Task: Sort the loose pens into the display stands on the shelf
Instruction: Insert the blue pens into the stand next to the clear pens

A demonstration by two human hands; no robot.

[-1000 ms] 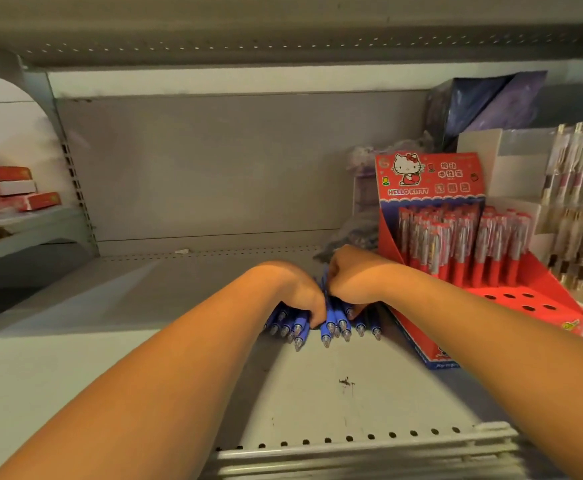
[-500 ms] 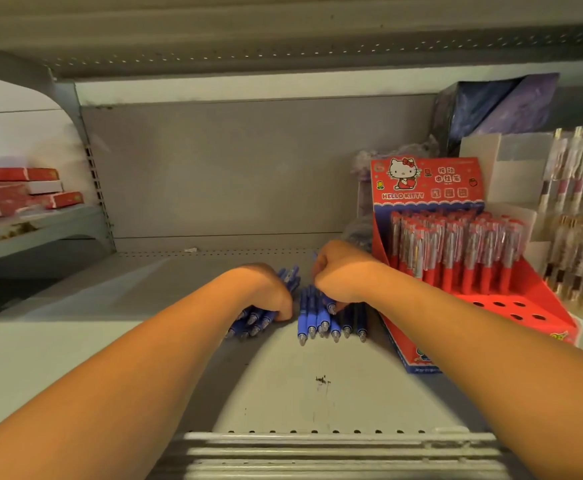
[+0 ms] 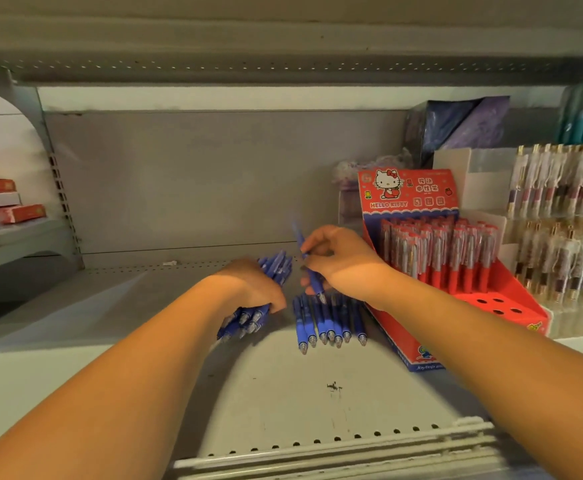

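Several loose blue pens (image 3: 329, 322) lie side by side on the grey shelf (image 3: 283, 386), tips toward me. My left hand (image 3: 253, 284) is closed around a bundle of blue pens (image 3: 248, 318), held low over the shelf. My right hand (image 3: 338, 259) pinches a single blue pen (image 3: 312, 273), lifted and tilted above the loose row. To the right stands a red display stand (image 3: 490, 301) holding several red pens (image 3: 439, 251), with open holes in its front rows.
White display stands with gold-and-clear pens (image 3: 567, 216) fill the far right. Dark wrapped packages (image 3: 456, 129) sit behind the stands. Red boxes (image 3: 2, 206) lie on a neighbouring shelf at left. A shelf overhead limits height.
The hands have parted: my left hand drew a bundle of pens to the left, and my right hand lifted one pen off the row.
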